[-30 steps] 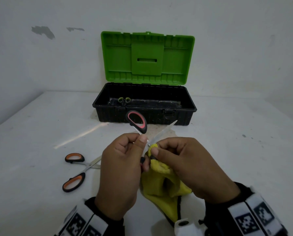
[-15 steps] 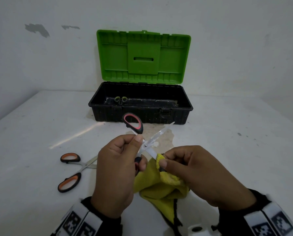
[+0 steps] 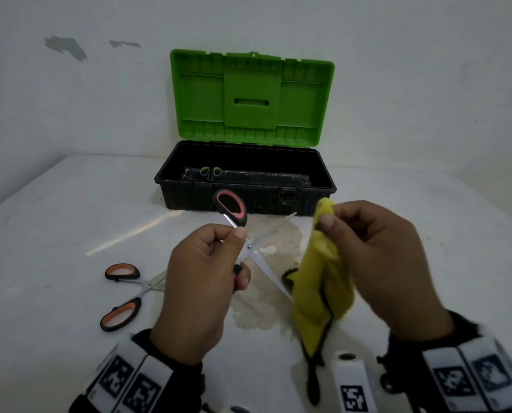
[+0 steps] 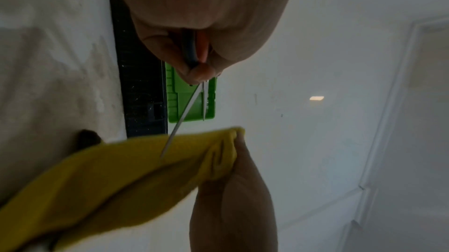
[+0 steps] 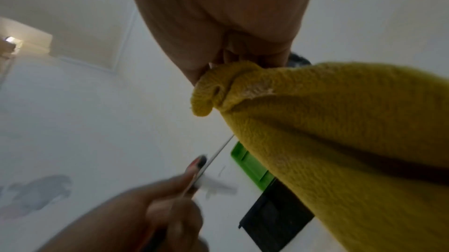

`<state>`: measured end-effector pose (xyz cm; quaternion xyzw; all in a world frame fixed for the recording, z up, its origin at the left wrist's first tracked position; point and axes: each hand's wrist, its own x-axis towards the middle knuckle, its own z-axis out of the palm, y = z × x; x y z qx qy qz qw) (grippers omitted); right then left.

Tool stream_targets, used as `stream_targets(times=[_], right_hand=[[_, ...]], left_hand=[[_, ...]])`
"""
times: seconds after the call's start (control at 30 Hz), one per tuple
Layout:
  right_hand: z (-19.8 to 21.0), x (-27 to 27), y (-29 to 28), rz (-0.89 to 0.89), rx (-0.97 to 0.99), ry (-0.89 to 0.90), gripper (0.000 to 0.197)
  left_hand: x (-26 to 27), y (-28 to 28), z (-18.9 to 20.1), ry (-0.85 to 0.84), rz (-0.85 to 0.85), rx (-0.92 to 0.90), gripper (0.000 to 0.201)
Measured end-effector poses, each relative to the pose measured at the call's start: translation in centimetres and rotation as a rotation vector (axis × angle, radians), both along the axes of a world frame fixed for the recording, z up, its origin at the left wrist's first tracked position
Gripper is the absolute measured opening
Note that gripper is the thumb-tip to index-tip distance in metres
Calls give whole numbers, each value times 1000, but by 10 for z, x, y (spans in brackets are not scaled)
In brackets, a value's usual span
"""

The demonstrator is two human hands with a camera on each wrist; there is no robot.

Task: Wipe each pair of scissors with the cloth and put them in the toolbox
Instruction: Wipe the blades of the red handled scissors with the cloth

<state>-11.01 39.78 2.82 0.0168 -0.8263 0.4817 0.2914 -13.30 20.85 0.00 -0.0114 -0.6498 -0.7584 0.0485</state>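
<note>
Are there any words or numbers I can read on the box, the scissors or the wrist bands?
No words or numbers can be read anywhere.
Toolbox: no label visible on the lid or base.
Red-handled scissors and orange-handled scissors: no brand shows.
Wrist bands: only black-and-white square code patterns, not text.
Yellow cloth: no tag visible.

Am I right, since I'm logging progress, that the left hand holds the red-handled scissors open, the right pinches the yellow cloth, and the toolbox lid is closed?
Not quite: the toolbox lid stands open, as the head view shows. The left hand does hold the red-handled scissors open, and the right hand pinches the yellow cloth.
</note>
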Motion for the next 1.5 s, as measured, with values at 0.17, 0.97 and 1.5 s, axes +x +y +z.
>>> stream_targets(times=[0.17, 0.97, 1.5], right_hand=[[-18, -2, -37, 164, 295, 81, 10], [-18, -5, -28, 161, 416, 189, 19], [-15, -4, -32, 159, 509, 248, 21]], left_hand=[[2, 5, 5, -12, -36, 21, 21], [7, -1, 16, -21, -59, -30, 21], [10, -6, 16, 26, -49, -86, 20]])
